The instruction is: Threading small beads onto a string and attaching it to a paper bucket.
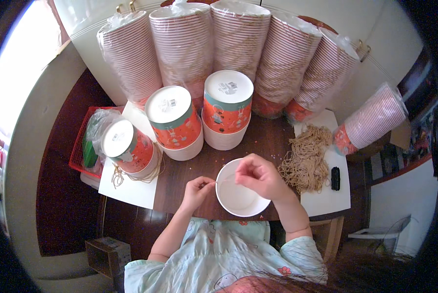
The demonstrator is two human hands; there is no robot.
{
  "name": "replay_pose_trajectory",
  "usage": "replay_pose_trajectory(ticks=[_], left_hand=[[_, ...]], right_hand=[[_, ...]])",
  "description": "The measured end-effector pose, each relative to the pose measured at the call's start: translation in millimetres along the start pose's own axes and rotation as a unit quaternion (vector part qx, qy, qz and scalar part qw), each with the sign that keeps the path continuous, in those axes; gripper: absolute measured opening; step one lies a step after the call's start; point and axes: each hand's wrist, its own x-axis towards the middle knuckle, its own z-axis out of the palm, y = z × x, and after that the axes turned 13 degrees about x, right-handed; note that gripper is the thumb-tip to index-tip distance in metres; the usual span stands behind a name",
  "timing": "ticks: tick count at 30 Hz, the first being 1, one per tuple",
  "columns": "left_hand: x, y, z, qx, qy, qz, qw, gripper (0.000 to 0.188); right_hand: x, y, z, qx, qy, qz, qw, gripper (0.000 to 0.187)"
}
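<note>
A white paper tub (242, 201) stands in front of me with its mouth up, near the table's front edge. At the left side of its rim is my left hand (195, 193), thumb and forefinger pinched together. My right hand (261, 177) is over the tub's mouth, fingers curled and the tips brought together. A faint thin line may run between the two hands, too fine to identify. What either hand pinches is hidden or too small to tell. A bundle of tan string (307, 161) lies right of my right hand, beside a small black object (335, 178).
Upside-down stacks of orange-and-green tubs (175, 124) (227, 110) (131, 146) stand ahead and left, with loose cords (117, 177) by the leftmost. Tall plastic-wrapped tub stacks (181, 49) line the back; another wrapped stack (373, 119) leans right. A red basket (77, 151) sits left.
</note>
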Motion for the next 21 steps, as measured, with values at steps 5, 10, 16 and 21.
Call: replay_pose_trajectory(ticks=[5, 10, 16, 21], left_hand=[[-2.9, 2.4, -3.9, 0.004, -0.016, -0.015, 1.000, 0.009], [3.3, 9.6, -11.1, -0.002, -0.066, -0.009, 0.998, 0.009], [33.8, 35.6, -41.8, 0.076, -0.163, 0.052, 0.982, 0.014], [76.5, 106.1, -5.4, 0.333, -0.143, 0.341, 0.867, 0.023]], right_hand=[[-35.6, -28.3, -32.3, 0.075, -0.073, -0.116, 0.988, 0.006], [-68.3, -49.7, -61.6, 0.205, -0.209, -0.260, 0.920, 0.010], [-78.5, -48.7, -70.7, 0.125, -0.337, -0.275, 0.892, 0.018], [-76.0, -43.8, -64.3, -0.003, -0.341, -0.273, 0.899, 0.017]])
